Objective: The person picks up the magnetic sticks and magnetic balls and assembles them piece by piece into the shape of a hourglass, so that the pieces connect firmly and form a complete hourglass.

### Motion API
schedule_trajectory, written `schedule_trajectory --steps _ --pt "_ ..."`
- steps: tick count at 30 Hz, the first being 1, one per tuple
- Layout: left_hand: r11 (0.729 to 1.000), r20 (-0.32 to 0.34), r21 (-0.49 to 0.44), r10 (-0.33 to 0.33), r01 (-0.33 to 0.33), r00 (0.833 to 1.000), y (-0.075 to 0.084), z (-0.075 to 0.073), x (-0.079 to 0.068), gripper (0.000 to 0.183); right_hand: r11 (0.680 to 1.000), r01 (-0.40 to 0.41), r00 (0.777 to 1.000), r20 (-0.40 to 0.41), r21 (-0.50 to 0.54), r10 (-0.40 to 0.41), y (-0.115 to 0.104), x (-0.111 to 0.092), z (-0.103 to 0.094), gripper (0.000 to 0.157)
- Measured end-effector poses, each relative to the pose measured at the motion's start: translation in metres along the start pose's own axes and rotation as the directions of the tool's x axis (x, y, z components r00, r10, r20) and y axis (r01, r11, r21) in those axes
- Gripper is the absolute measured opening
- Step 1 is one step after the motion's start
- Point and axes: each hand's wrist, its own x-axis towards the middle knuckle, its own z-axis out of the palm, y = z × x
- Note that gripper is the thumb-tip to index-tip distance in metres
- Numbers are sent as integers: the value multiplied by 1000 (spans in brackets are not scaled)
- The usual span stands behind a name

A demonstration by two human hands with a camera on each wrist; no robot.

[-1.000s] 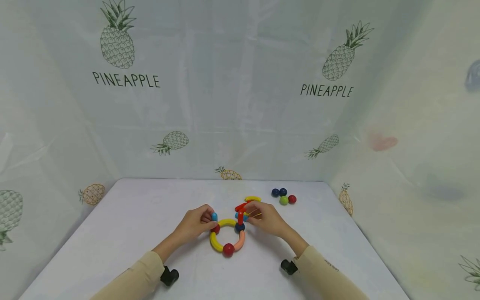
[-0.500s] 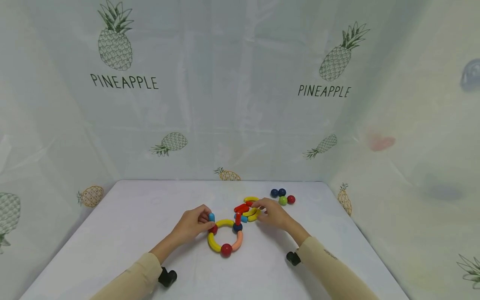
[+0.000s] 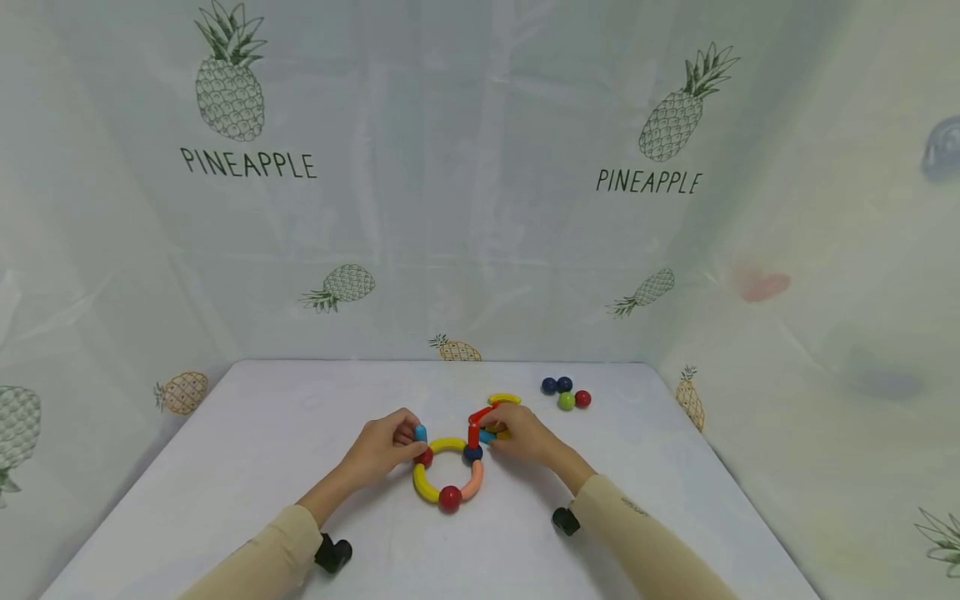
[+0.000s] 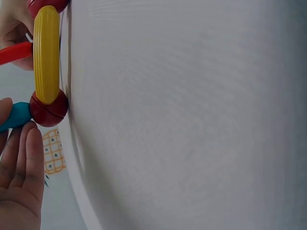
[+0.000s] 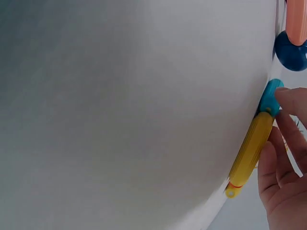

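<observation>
My left hand [image 3: 382, 446] pinches a short blue magnetic stick [image 4: 18, 115] that stands on a red ball [image 4: 50, 108]. That ball is part of a ring on the table, with yellow curved sticks [image 3: 448, 445], a salmon curved stick [image 3: 474, 482], a larger red ball [image 3: 450, 499] and a navy ball [image 3: 472, 453]. A red stick [image 3: 473, 436] stands upright on the navy ball. My right hand [image 3: 520, 432] is just right of it, thumb and fingertips at another blue stick [image 5: 271, 97] lying flat. I cannot tell whether they grip it.
Behind the ring, partly under my right hand, lie a slanted red stick [image 3: 481, 414] and yellow curved sticks [image 3: 504, 399]. Two navy balls [image 3: 557, 385], a green ball [image 3: 566, 401] and a red ball [image 3: 582, 399] sit at the back right. A pineapple-print curtain [image 3: 480, 208] surrounds the table.
My right hand moved right, away from the upright red stick, and has come back left to the lying blue stick. The left hand holds its place on the upright blue stick.
</observation>
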Motion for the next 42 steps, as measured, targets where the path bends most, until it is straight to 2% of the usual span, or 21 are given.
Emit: schedule_trajectory --steps 4,12,18,31,42 --pt "1000 -1 0 -2 2 1000 0 -1 0 21 999 2 1000 5 -43 -1 -1 3 2 30" --pt "1000 -11 -10 9 -9 1000 3 -2 -1 21 998 20 1000 24 -66 -18 -4 2 -3 27" --pt "1000 -15 -4 2 -2 1000 2 -1 -1 21 993 -12 999 35 -114 16 -2 -1 -8 27" --pt "1000 -10 -11 -2 2 1000 1 0 -1 21 989 -102 995 -24 -103 101 10 -1 -12 21" --pt "1000 -5 -22 4 -4 1000 2 -1 -1 22 980 -88 996 -24 -177 85 6 -2 -11 22"
